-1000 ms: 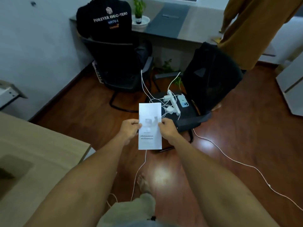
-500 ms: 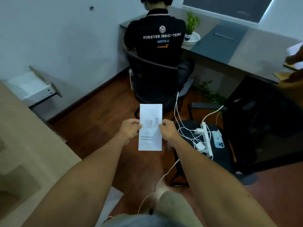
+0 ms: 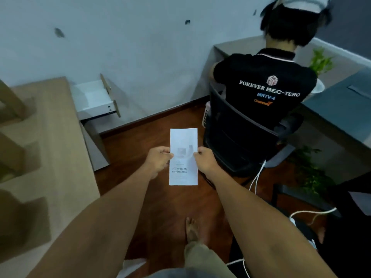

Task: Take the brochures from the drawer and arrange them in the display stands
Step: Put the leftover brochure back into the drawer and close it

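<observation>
One brochure (image 3: 183, 157) is held upright in mid-air over the wooden floor (image 3: 128, 157), in front of the body. It is white, folded narrow, with two lines of dark print on its lower half and a faint picture above them. It is gripped at both long edges, about mid-height: the left hand (image 3: 158, 162) is closed on the left edge, the right hand (image 3: 205, 162) on the right edge, the fingers (image 3: 163, 151) of each pinched tight onto the paper. Nothing else is held.

Two bare forearms are seen reaching forward. One bare foot (image 3: 191, 230) is planted on the floor below the brochure.

To the left, one open drawer (image 3: 94, 101) is pulled out toward the wall; its interior is white, and its contents cannot be made out. Beside it, one pale wooden surface (image 3: 52, 137) runs along the left edge of view. The shapes on it are blurred and cannot be identified.

To the right, one seated person (image 3: 267, 85) is seen from behind in a black printed shirt, on one black office chair (image 3: 236, 141). One grey desk surface (image 3: 341, 105) is before that person. Two green plants are counted: one on the desk (image 3: 321, 61), one on the floor (image 3: 309, 173). White cables (image 3: 259, 175) trail below the chair.
</observation>
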The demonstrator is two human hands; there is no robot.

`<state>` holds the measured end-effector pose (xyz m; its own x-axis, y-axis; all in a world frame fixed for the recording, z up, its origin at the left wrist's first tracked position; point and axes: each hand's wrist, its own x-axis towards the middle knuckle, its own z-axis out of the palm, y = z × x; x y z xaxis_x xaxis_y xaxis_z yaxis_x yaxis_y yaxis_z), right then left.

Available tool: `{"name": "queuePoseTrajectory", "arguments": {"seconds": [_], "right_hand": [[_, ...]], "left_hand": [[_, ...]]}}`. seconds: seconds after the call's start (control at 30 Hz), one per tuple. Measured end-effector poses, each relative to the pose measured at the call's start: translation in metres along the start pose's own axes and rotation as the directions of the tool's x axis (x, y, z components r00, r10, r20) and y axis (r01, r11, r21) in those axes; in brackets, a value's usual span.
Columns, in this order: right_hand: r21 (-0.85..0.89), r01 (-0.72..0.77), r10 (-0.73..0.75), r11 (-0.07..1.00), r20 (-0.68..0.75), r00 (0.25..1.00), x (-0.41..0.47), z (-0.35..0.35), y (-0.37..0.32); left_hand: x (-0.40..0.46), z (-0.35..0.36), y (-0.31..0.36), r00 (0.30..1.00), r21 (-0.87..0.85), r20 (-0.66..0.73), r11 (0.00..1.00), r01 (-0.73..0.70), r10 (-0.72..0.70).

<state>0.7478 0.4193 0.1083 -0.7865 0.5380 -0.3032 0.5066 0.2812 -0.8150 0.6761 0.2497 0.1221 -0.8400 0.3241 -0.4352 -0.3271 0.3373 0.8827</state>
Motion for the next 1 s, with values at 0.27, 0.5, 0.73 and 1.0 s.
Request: {"name": "queuePoseTrajectory", "arguments": {"seconds": [0.27,0.5,0.73,1.0], "right_hand": [[-0.041,0.050,-0.043,0.998,0.162,0.986,0.142,0.014,-0.049],[-0.053,0.140,-0.119,0.989,0.291,0.949,0.225,0.022,-0.086],[-0.033,0.191,-0.166,0.981,0.372,0.913,0.269,0.041,-0.127],[-0.083,0.298,-0.236,0.951,0.427,0.873,0.329,0.098,-0.183]], "left_hand": [[0.110,-0.010,0.042,0.984,-0.085,-0.154,0.993,0.079,-0.091],[0.164,-0.014,0.072,0.956,-0.176,-0.267,0.982,0.071,-0.117],[0.201,-0.041,0.097,0.927,-0.199,-0.355,0.978,0.053,-0.123],[0.257,-0.098,0.108,0.897,-0.256,-0.415,0.966,0.047,-0.154]]}}
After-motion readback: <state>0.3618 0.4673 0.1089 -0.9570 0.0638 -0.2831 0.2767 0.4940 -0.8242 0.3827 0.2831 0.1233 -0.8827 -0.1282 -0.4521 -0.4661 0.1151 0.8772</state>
